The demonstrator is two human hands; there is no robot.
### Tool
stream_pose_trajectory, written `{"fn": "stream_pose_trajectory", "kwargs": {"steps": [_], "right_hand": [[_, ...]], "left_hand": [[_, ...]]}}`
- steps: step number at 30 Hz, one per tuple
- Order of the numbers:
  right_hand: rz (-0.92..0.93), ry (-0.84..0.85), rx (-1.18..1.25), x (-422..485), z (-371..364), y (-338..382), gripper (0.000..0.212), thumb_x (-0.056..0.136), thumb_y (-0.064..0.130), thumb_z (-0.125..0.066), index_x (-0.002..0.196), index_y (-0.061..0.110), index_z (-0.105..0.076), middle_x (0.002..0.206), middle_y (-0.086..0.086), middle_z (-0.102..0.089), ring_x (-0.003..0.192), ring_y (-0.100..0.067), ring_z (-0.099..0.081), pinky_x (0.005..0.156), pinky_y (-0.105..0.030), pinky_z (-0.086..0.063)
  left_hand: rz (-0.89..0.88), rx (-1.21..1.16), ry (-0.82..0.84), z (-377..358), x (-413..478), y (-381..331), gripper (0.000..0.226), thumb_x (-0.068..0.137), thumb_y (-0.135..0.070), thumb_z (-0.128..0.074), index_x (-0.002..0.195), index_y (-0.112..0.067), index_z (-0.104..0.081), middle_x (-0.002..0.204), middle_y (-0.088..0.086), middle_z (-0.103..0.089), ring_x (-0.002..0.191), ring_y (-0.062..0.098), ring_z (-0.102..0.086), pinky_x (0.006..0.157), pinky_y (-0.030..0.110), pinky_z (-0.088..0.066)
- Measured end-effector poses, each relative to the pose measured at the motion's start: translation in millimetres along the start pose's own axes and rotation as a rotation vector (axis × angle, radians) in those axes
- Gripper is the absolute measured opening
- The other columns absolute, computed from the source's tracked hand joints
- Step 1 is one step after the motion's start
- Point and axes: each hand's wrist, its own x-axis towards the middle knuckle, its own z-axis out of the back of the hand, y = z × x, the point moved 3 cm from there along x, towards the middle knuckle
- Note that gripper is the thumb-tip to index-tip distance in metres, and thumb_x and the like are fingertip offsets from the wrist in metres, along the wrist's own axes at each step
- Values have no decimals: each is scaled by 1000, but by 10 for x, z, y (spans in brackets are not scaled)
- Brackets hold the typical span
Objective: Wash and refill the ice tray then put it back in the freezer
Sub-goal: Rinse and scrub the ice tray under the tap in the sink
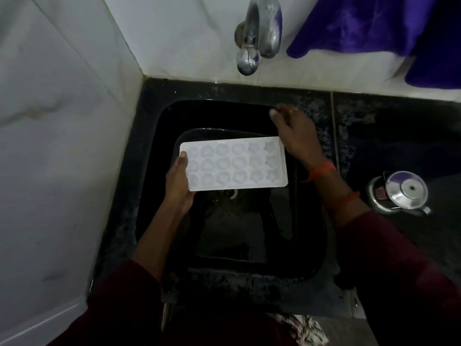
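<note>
A white ice tray (pixel 234 164) with several round and star-shaped moulds is held level over the black sink (pixel 154 136). My left hand (pixel 178 181) grips its left short edge, thumb on top. My right hand (pixel 293 132) hovers above the tray's far right corner near the sink's back rim, fingers loosely curled and holding nothing that I can make out. The chrome tap (pixel 259 33) juts from the tiled wall above the sink; no water stream shows.
A steel pressure cooker (pixel 399 193) stands on the dark counter to the right. A purple cloth (pixel 389 28) hangs on the wall at the upper right. White tiled wall closes the left side. The drain (pixel 230 193) lies below the tray.
</note>
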Motion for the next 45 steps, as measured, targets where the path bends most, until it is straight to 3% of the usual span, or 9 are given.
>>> {"fn": "stream_pose_trajectory", "kwargs": {"steps": [2,5,9,19,26,31,35,41,45], "right_hand": [[-27,51,156,242,1,231,46,98,50,-53,123,15,-68,121,-3,-69,115,-14,-61,95,-21,-41],[-126,116,407,546,-31,524,37,94,55,-56,103,21,-67,113,-5,-70,107,-17,-67,101,-34,-52],[-264,168,597,842,-135,690,37,94,48,-62,107,14,-60,111,-13,-71,94,-20,-74,89,-33,-59],[-234,212,715,1027,-214,696,18,99,25,-59,97,7,-62,94,-17,-69,72,-14,-69,71,-26,-58],[-310,246,840,1036,-225,664,39,99,27,-61,123,-3,-57,100,-14,-70,78,-15,-71,82,-29,-59],[-319,180,884,1027,-249,632,36,94,26,-69,114,-3,-62,98,-16,-73,85,-21,-72,87,-36,-59],[-355,96,888,1064,-281,575,45,84,27,-80,111,-6,-65,90,-16,-75,75,-18,-74,72,-30,-61],[-367,14,852,1090,-330,568,44,77,28,-86,99,-6,-68,77,-13,-72,61,-13,-69,58,-24,-55],[-353,-3,785,1086,-317,573,40,74,30,-88,90,-1,-70,75,-11,-74,64,-13,-71,62,-26,-58]], "left_hand": [[-17,6,-1,-36,46,-32,47,105,-46,-49,131,-11,-65,122,12,-74,111,32,-72,94,52,-58],[-28,-9,8,-107,90,-70,49,104,-48,-50,133,-10,-64,124,13,-73,113,33,-71,97,54,-56],[-28,-37,13,-208,133,-113,45,104,-45,-50,131,-12,-65,121,11,-74,109,31,-73,91,51,-59],[-43,-66,6,-312,161,-209,43,105,-41,-51,133,-10,-64,122,11,-74,108,29,-73,77,42,-63],[-40,-68,3,-322,165,-171,43,104,-40,-53,132,-10,-64,121,11,-74,107,29,-73,78,43,-62],[-37,-72,1,-323,169,-166,42,103,-41,-55,130,-10,-65,119,11,-75,107,31,-73,86,50,-61],[-43,-71,-9,-326,172,-175,41,104,-40,-54,130,-10,-65,120,11,-75,107,30,-73,87,49,-61],[-46,-65,-19,-314,167,-211,41,105,-39,-54,130,-9,-66,118,10,-75,103,27,-75,74,40,-63],[-47,-76,-9,-326,184,-209,40,105,-39,-54,130,-10,-65,118,10,-75,103,27,-75,73,39,-63]]}}
